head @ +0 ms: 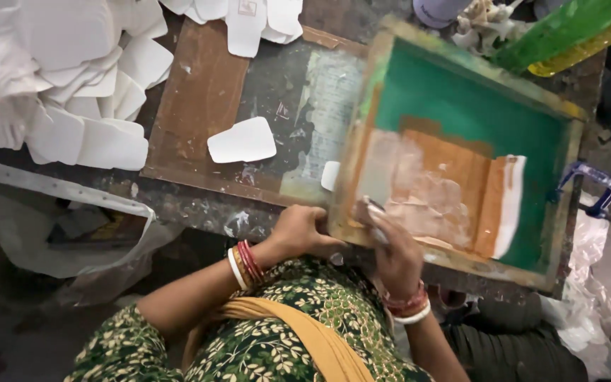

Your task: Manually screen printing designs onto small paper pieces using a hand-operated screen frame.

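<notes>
Head view: left hand [304,230] gripping near edge of green-meshed printing frame [461,106], tilted up off desk [199,205]; right hand [390,247] closed around squeegee handle [375,216] inside frame; one white cut piece [242,140] on board, unprinted; white pile [58,78] waiting at left

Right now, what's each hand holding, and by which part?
Left hand grips the near edge of the wooden screen-printing frame. Right hand holds the squeegee by its handle, over the frame's near corner.
</notes>
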